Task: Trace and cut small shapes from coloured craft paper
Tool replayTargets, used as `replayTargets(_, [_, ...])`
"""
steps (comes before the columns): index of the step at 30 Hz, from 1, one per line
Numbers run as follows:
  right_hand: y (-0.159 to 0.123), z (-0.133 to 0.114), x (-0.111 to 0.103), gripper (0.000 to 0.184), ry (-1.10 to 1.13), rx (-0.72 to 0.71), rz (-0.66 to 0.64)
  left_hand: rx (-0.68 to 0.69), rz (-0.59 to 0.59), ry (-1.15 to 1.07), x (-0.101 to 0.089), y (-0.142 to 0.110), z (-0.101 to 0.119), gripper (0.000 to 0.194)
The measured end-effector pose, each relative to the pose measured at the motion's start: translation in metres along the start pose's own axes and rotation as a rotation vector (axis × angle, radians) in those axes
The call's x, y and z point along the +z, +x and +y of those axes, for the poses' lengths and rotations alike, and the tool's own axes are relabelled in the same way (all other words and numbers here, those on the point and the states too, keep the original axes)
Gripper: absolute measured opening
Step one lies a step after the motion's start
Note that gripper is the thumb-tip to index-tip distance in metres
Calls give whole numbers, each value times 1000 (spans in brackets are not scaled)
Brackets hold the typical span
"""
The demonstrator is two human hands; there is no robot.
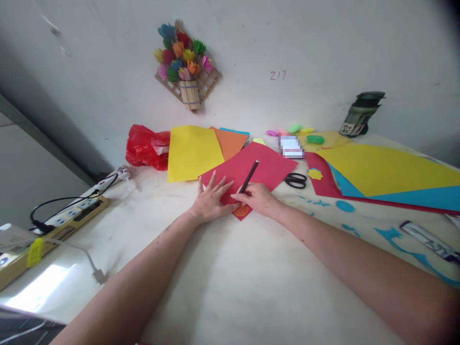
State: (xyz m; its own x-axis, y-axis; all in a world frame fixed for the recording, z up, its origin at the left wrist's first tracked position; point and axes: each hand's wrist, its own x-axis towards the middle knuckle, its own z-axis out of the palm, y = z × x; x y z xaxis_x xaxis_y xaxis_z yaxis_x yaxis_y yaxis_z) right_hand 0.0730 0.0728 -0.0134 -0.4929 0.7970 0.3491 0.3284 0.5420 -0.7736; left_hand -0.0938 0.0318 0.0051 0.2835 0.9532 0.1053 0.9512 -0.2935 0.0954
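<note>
My left hand (212, 199) lies flat with fingers spread on the near corner of a red paper sheet (266, 167). My right hand (257, 197) is closed round a dark pencil (249, 176), its tip down on the red sheet beside my left fingers. A small orange round piece (241, 211) lies on that corner, just under both hands. The pencil leans up and away from me.
Yellow (192, 151) and orange (232, 142) sheets lie behind the red one. Black scissors (296, 180) sit to the right, beside large yellow (388, 170) and blue sheets and blue cut-outs. A red bag (143, 146) and a power strip (77, 208) are on the left.
</note>
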Motion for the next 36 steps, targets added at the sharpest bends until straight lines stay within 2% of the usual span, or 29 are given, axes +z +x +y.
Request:
replayTargets(4, [0,0,-1,28,-44,-9,5,20,101,54,7,1,6,70])
replayTargets(15, [-1,-1,-1,22,4,-82,47,46,13,62,12,6,3,65])
replayTargets(31, [-1,-2,-2,21,17,-54,73,36,-50,57,13,8,2,62])
replayTargets(36, [-2,0,-2,25,-49,-50,75,49,-49,67,13,8,1,62])
